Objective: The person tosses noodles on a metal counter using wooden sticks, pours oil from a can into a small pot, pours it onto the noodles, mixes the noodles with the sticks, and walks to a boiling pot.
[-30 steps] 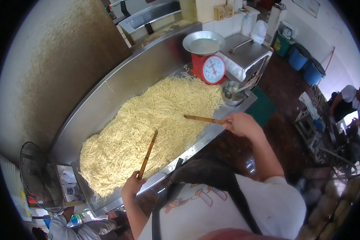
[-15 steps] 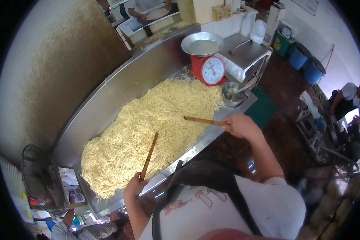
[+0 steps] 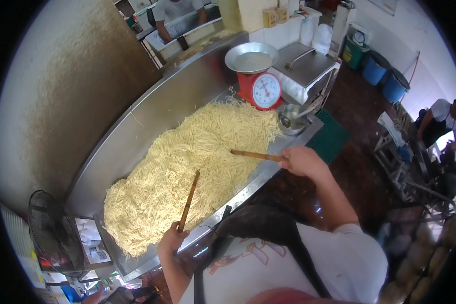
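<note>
A broad heap of pale yellow noodles (image 3: 172, 167) covers much of the steel table (image 3: 121, 129). My left hand (image 3: 172, 239) is closed round the lower end of a brown wooden stick (image 3: 189, 200), whose upper tip rests at the noodles' near side. In my right hand (image 3: 305, 161) is a second wooden stick (image 3: 256, 155), held nearly level and pointing left, its far tip at the middle of the heap. Both hands are at the table's front edge, apart from each other. How deep the tips go among the noodles I cannot tell.
A red dial scale (image 3: 263, 90) with a metal pan stands behind the heap, near a steel bowl (image 3: 292, 120) with a ladle in it. A fan (image 3: 55, 233) is at the left. Blue bins (image 3: 394, 87) line the right wall. Other people work at the back and far right.
The view has shifted slightly. Both hands and sticks keep almost the same place on the noodles. At the back, the other person's arms have moved down and the round pale thing there is no longer seen.
</note>
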The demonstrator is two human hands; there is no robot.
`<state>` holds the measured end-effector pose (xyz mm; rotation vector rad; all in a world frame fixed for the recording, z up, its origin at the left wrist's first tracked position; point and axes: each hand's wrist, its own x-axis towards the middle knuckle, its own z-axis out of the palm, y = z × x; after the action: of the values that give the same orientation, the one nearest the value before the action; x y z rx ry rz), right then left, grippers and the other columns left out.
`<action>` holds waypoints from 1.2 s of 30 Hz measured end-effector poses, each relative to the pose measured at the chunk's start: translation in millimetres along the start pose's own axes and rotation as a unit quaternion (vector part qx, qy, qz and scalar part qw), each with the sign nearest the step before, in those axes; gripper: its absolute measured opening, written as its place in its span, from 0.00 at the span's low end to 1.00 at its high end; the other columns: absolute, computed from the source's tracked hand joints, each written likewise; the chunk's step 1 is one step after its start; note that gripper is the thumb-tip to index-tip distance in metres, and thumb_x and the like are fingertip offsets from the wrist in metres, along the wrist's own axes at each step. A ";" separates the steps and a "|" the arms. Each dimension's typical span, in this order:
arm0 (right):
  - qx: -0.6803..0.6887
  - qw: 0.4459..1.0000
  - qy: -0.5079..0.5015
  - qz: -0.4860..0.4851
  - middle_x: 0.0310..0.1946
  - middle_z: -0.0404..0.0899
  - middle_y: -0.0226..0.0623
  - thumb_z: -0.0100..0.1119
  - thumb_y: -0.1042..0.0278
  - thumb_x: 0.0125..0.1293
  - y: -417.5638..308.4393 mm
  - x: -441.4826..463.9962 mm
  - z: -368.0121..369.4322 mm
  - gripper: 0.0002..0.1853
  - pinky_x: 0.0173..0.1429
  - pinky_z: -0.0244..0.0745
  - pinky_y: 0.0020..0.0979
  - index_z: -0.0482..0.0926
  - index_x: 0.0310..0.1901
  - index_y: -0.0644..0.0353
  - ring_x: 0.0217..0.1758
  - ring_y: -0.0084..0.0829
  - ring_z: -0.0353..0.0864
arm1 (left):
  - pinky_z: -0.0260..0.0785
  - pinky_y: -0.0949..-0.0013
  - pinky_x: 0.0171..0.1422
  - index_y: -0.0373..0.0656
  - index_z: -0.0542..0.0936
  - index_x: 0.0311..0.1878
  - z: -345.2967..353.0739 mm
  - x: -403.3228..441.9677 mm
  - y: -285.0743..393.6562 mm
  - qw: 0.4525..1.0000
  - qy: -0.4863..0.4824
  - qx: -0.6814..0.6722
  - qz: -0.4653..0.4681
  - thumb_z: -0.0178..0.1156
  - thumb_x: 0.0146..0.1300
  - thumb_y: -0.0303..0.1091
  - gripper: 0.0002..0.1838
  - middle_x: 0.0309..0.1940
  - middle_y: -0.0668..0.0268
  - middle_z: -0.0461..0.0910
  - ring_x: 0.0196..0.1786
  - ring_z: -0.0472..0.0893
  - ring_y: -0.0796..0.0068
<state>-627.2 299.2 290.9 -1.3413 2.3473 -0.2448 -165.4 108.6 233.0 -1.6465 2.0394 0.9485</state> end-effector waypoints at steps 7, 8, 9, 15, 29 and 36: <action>0.001 1.000 -0.007 0.003 0.38 0.86 0.44 0.63 0.52 0.67 -3.1 0.9 -1.4 0.14 0.50 0.78 0.49 0.85 0.46 0.52 0.46 0.49 0.84 | 0.75 0.56 0.46 0.41 0.73 0.68 2.1 6.9 -7.7 1.000 -0.005 -0.022 0.002 0.68 0.61 0.49 0.35 0.36 0.51 0.85 0.38 0.85 0.55; 0.000 1.000 -0.009 0.005 0.39 0.86 0.44 0.63 0.52 0.67 -3.0 1.4 -1.3 0.15 0.50 0.77 0.49 0.85 0.46 0.52 0.46 0.49 0.84 | 0.75 0.56 0.46 0.41 0.73 0.68 1.9 6.5 -6.4 1.000 -0.004 -0.020 0.002 0.68 0.61 0.49 0.35 0.36 0.50 0.85 0.39 0.85 0.55; 0.000 1.000 -0.011 0.007 0.39 0.86 0.44 0.63 0.52 0.67 -3.0 2.1 -0.7 0.15 0.50 0.77 0.49 0.85 0.47 0.52 0.46 0.49 0.84 | 0.75 0.56 0.47 0.41 0.73 0.68 1.7 5.9 -5.4 1.000 -0.004 -0.017 0.002 0.68 0.61 0.49 0.35 0.37 0.50 0.85 0.39 0.86 0.54; 0.002 1.000 -0.005 -0.008 0.38 0.85 0.44 0.63 0.52 0.67 -1.8 4.2 3.3 0.15 0.50 0.77 0.49 0.84 0.47 0.53 0.46 0.50 0.84 | 0.74 0.55 0.50 0.41 0.72 0.68 5.8 11.8 -11.0 1.000 0.008 -0.008 0.015 0.68 0.62 0.50 0.35 0.40 0.49 0.85 0.42 0.85 0.52; -0.017 0.999 -0.042 -0.002 0.42 0.86 0.44 0.62 0.52 0.68 -6.8 5.6 1.6 0.18 0.53 0.77 0.48 0.83 0.54 0.51 0.49 0.50 0.83 | 0.74 0.55 0.54 0.41 0.72 0.69 9.1 15.5 -5.7 1.000 -0.012 -0.014 -0.002 0.68 0.62 0.50 0.36 0.44 0.46 0.85 0.48 0.85 0.50; -0.018 0.999 -0.046 -0.007 0.40 0.85 0.46 0.62 0.51 0.68 -11.0 3.8 -0.8 0.19 0.53 0.77 0.49 0.82 0.54 0.52 0.48 0.51 0.83 | 0.73 0.53 0.59 0.41 0.71 0.69 12.9 20.2 -8.8 1.000 -0.019 -0.017 -0.010 0.68 0.62 0.50 0.37 0.49 0.45 0.84 0.54 0.84 0.47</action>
<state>-620.7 290.2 294.5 -1.3569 2.2760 -0.1429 -164.0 102.1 208.4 -1.6517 1.9887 1.0056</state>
